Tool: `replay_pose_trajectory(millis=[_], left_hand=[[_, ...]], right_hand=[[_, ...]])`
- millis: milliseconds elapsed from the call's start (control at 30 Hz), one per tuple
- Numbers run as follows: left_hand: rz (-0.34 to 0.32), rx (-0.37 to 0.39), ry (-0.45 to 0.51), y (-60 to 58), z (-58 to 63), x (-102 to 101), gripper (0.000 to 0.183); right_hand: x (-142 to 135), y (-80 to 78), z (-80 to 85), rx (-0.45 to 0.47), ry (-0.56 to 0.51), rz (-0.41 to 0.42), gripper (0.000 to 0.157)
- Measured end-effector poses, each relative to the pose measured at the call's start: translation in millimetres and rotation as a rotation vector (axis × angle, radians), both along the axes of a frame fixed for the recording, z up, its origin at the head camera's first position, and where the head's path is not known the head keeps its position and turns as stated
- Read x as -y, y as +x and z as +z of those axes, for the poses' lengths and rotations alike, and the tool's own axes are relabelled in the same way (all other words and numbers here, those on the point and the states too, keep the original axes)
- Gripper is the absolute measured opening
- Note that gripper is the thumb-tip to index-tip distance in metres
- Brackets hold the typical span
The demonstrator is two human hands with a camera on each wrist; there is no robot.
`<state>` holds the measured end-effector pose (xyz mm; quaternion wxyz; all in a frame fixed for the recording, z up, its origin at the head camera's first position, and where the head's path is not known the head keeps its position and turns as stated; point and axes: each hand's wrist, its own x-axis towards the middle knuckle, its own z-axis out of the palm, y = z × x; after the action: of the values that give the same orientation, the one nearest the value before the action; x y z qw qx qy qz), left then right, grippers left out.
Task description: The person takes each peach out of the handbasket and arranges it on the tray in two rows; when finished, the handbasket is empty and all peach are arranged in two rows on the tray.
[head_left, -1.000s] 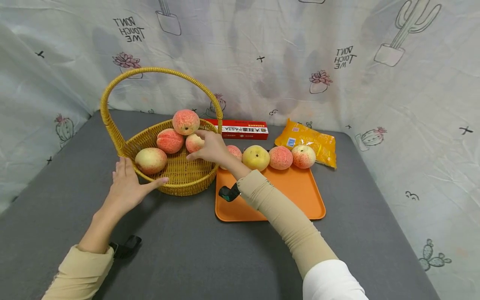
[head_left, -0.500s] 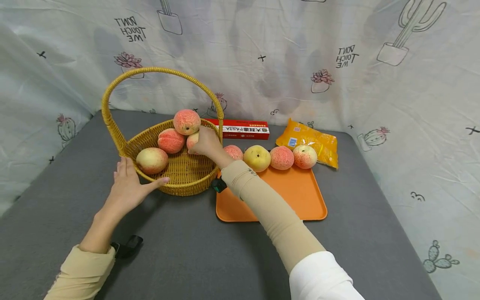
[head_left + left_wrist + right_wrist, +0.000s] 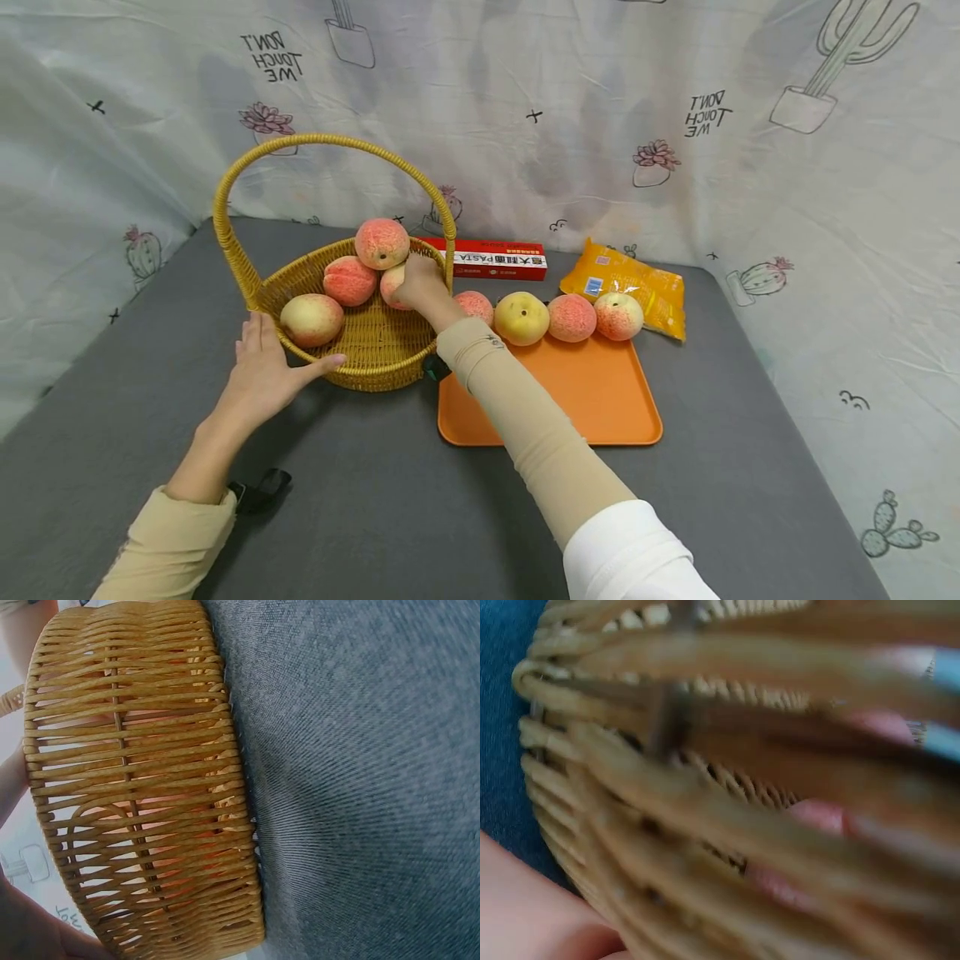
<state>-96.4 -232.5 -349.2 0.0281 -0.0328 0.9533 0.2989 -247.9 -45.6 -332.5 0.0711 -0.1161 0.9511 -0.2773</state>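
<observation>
Inside the yellow wicker basket (image 3: 375, 382), my right hand (image 3: 422, 282) is at a peach (image 3: 393, 287) on the right side. It seems to grip this peach, though the fingertips are hidden behind the back of the hand. Three more peaches lie in the basket: a pale one (image 3: 312, 320) at the left, a pink one (image 3: 350, 281) in the middle and another pink one (image 3: 382, 242) at the back. Against the basket's front left rim rests my left hand (image 3: 262, 362), thumb spread along the front, fingers straight on the left side. Both wrist views show the woven wall (image 3: 142, 772) up close.
To the right lies an orange tray (image 3: 592, 392) with several peaches in a row at its far edge, among them a yellow one (image 3: 522, 318). Behind stand a red pasta box (image 3: 495, 260) and a yellow packet (image 3: 630, 283). A patterned curtain (image 3: 525, 167) closes the back.
My right hand, its thumb and fingers spread over the peach a second ago, has lowered and closed in beside it. The left hand stays on the rim. The head view has shifted slightly.
</observation>
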Motion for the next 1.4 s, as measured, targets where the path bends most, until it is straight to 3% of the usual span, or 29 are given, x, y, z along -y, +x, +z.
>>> replay_pose_trajectory(millis=[167, 433, 633, 833, 1233, 1400], left_hand=[[0.001, -0.004, 0.003, 0.2, 1.1, -1, 0.128], [0.001, -0.008, 0.008, 0.1, 0.9, -1, 0.128], [-0.001, 0.001, 0.0, -1.3, 0.4, 0, 0.127], [-0.01, 0.004, -0.003, -2.3, 0.0, 1, 0.126], [-0.011, -0.008, -0.012, -1.2, -0.2, 1, 0.127], [-0.011, -0.001, -0.018, -1.6, -0.2, 1, 0.127]], right_hand=[[0, 2.2, -3.3, -0.047, 0.088, 0.012, 0.055], [-5, 15.7, 2.7, -0.098, 0.15, 0.095, 0.026], [-14, 29.1, 6.1, -0.133, 0.173, 0.199, 0.04], [-32, 41.7, 7.4, -0.144, -0.007, 0.226, 0.074], [-58, 59.7, 11.3, -0.197, -0.402, 0.218, 0.078], [-65, 71.7, 14.6, -0.14, -0.563, 0.218, 0.079]])
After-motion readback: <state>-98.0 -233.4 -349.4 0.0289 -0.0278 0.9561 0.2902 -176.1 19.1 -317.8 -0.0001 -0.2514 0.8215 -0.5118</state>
